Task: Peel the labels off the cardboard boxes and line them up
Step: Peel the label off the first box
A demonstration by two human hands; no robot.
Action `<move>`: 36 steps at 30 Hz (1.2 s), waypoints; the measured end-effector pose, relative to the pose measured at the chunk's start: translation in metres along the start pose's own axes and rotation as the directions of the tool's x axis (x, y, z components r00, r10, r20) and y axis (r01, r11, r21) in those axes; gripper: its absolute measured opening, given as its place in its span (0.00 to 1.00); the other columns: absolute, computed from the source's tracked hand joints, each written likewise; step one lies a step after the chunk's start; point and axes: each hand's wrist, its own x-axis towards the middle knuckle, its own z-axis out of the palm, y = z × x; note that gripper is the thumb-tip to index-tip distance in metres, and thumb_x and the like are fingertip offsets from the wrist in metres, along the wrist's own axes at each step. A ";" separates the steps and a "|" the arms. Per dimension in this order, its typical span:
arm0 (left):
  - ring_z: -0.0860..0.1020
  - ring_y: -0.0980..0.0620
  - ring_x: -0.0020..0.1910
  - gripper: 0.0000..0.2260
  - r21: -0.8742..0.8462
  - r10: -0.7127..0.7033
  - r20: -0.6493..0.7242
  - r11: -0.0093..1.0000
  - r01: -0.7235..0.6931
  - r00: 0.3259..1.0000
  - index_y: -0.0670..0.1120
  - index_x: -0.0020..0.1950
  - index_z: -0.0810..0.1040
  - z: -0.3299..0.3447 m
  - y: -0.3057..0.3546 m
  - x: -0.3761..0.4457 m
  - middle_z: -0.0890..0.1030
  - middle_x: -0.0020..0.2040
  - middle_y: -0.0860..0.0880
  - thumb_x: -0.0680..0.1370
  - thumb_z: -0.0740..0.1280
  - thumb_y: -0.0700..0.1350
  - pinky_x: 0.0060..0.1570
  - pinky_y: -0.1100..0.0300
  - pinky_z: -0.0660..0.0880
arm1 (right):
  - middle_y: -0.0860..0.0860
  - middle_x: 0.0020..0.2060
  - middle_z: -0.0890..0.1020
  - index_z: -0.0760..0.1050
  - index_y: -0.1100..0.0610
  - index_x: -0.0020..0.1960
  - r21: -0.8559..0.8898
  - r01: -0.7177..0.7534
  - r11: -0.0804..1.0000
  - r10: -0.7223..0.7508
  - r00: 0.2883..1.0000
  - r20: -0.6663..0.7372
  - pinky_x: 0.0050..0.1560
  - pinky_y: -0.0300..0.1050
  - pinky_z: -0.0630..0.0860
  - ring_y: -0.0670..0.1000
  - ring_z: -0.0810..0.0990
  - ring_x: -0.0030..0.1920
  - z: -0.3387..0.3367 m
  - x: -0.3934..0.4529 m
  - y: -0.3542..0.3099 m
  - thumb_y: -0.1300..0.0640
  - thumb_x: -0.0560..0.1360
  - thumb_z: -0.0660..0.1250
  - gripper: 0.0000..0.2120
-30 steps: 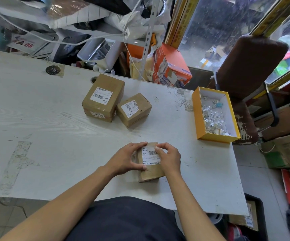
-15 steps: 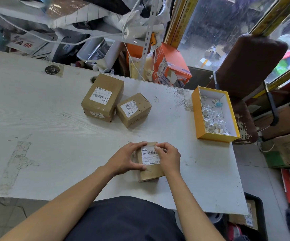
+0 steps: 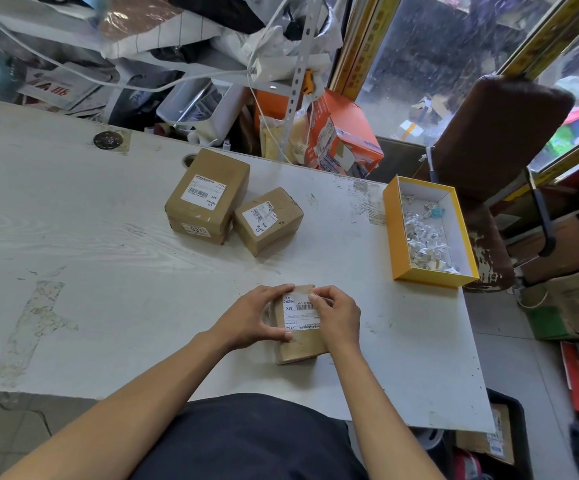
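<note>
Head view: both hands work on a small cardboard box point(image 3: 298, 348) lying flat on the white desk point(image 3: 108, 271), near its front edge, just ahead of the person's dark shirt point(image 3: 246, 441). Left hand point(image 3: 251, 318) grips the box's left side, fingers curled over the far edge and thumb pressed on the near left part of the top. Right hand point(image 3: 336, 315) is on the box's right side, fingertips pinching at the far right edge of the white label point(image 3: 296, 311), which is mostly flat on the box top; can't tell if the corner is lifted. Further back on the desk, well apart from the held box, a larger cardboard box point(image 3: 208, 195) and a medium cardboard box point(image 3: 269, 220) stand touching side by side, each with a white barcode label on top; the larger one also has a small sticker on its front face. To the right, near the desk's right edge, an open yellow box point(image 3: 393, 233) with a white inside holds crumpled paper scraps point(image 3: 425, 237). Brown chair point(image 3: 496, 133) beside the desk on the right, clutter behind the far edge.
</note>
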 end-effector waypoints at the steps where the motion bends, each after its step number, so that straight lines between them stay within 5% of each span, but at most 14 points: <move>1: 0.70 0.59 0.66 0.42 0.002 0.001 0.000 1.000 -0.001 1.000 0.61 0.75 0.65 0.000 0.000 0.000 0.73 0.67 0.56 0.65 0.79 0.60 0.66 0.59 0.68 | 0.43 0.39 0.83 0.81 0.53 0.42 -0.002 -0.001 1.000 0.001 1.000 0.000 0.45 0.37 0.76 0.41 0.81 0.45 0.000 0.000 0.000 0.58 0.75 0.70 0.03; 8: 0.70 0.60 0.65 0.42 0.003 0.004 0.004 1.000 -0.004 1.000 0.61 0.75 0.65 0.000 0.000 0.000 0.72 0.67 0.56 0.65 0.78 0.60 0.66 0.59 0.68 | 0.44 0.36 0.82 0.81 0.54 0.43 0.000 -0.015 1.000 0.015 1.000 -0.008 0.33 0.26 0.70 0.36 0.79 0.39 -0.001 -0.002 -0.003 0.58 0.75 0.70 0.03; 27: 0.70 0.60 0.65 0.41 0.004 0.000 0.002 1.000 0.000 1.000 0.61 0.75 0.64 0.000 -0.001 -0.001 0.72 0.67 0.57 0.65 0.78 0.60 0.65 0.61 0.68 | 0.47 0.37 0.83 0.81 0.54 0.42 -0.008 0.003 1.000 -0.003 1.000 -0.005 0.34 0.27 0.70 0.41 0.81 0.41 -0.002 -0.002 -0.004 0.58 0.75 0.70 0.04; 36: 0.70 0.61 0.64 0.42 0.006 0.001 -0.001 1.000 -0.001 1.000 0.61 0.75 0.64 0.000 0.000 -0.001 0.73 0.66 0.57 0.65 0.79 0.60 0.65 0.62 0.68 | 0.44 0.37 0.82 0.81 0.55 0.43 -0.024 -0.011 1.000 0.011 1.000 0.000 0.33 0.27 0.69 0.36 0.79 0.39 -0.003 -0.003 -0.006 0.58 0.75 0.69 0.03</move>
